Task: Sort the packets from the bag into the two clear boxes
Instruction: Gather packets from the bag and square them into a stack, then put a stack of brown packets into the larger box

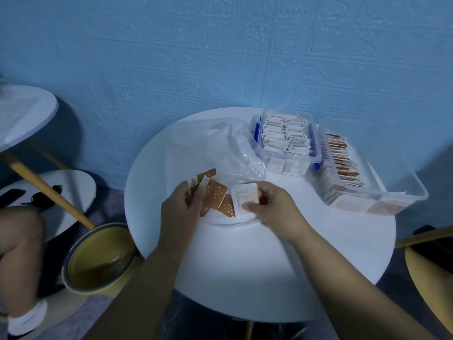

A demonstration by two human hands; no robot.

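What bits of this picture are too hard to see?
Head view: print on the packets in the left hand, too small and blurred.
Head view: white packet, partly covered by the right hand pinching it.
Head view: bag contents, hazed by crumpled plastic.

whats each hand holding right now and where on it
The left hand grips a bunch of packets by their near ends; the right hand pinches a white packet at its right edge.
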